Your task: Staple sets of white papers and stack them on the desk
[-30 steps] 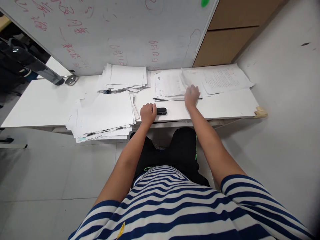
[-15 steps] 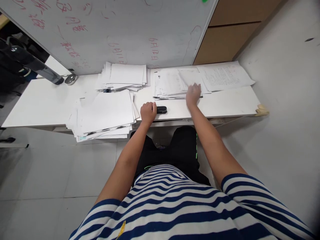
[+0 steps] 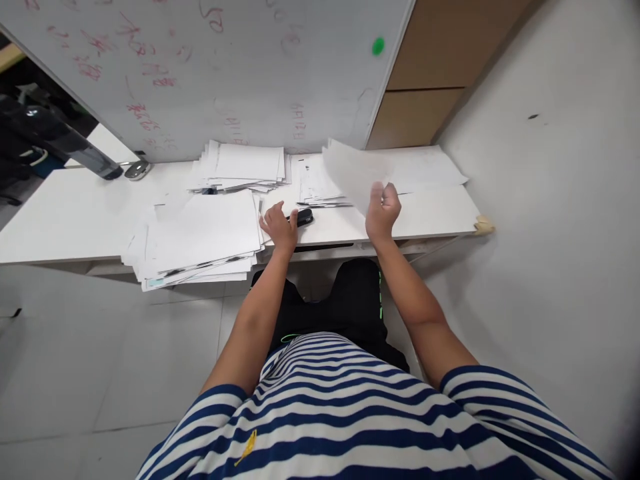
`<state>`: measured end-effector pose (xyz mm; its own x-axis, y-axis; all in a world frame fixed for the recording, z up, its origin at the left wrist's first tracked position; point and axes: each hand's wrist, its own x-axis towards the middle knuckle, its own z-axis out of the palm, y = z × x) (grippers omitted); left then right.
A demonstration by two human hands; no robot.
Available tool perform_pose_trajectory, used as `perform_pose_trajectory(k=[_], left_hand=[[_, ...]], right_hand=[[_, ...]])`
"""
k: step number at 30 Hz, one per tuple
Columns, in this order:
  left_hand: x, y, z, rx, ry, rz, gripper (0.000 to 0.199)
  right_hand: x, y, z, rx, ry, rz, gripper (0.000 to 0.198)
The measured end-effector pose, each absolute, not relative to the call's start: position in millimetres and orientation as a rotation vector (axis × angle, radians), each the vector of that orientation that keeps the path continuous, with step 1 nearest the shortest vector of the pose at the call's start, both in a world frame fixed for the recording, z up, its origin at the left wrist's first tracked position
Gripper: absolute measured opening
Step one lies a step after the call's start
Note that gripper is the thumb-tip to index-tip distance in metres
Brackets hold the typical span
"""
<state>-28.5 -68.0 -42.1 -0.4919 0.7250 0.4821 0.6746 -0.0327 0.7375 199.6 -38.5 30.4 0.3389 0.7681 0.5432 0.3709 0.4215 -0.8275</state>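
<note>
My right hand is closed on the edge of a sheet of paper, raised at a slant above the right-hand papers. Whether it is one sheet or more I cannot tell. My left hand has its fingers spread beside a black stapler lying on the table; part of the stapler is hidden behind the thumb. Left of that hand is a large uneven stack of paper, overhanging the front edge. Behind it lies a second stack. Under the raised sheet are more papers.
A whiteboard with red writing stands behind the white table. A glasses case-like object and a dark bottle are at the left. Cardboard boxes and a wall bound the right side.
My right hand has lifted paper off the right-hand papers, tilting it up and leftward. My left hand has let go of the stapler and spread its fingers. The view has shifted slightly.
</note>
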Motion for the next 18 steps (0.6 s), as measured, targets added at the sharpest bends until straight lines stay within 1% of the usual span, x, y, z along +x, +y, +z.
perform_pose_trajectory(k=[2,5,6,9,11,13,18], left_hand=[[-21.7,-75.3,-27.0,1.563,2.004,1.719,0.06],[-5.9,-91.3,7.7,1.556,1.591,1.802,0.067],[-0.4,-96.9,20.3,1.53,1.456,1.757,0.065],[11.9,-110.3,51.2,1.372,1.181,1.637,0.048],[14.6,-115.5,62.0,1.271,1.139,1.61,0.04],[13.5,-118.2,65.3,1.218,1.163,1.6,0.037],[7.0,-120.7,62.2,1.219,1.261,1.631,0.041]], right_hand=[[206.0,-58.4,49.6,-1.115,-1.282,0.429,0.052],[216.9,-78.5,67.0,-1.065,-1.298,0.484,0.046],[220.0,-83.0,70.1,-1.058,-1.295,0.492,0.045],[225.7,-92.1,74.1,-1.053,-1.27,0.52,0.045],[227.0,-95.7,74.0,-1.055,-1.244,0.551,0.046],[227.2,-98.2,72.5,-1.063,-1.224,0.591,0.047],[224.6,-99.9,65.8,-1.039,-1.254,0.74,0.051]])
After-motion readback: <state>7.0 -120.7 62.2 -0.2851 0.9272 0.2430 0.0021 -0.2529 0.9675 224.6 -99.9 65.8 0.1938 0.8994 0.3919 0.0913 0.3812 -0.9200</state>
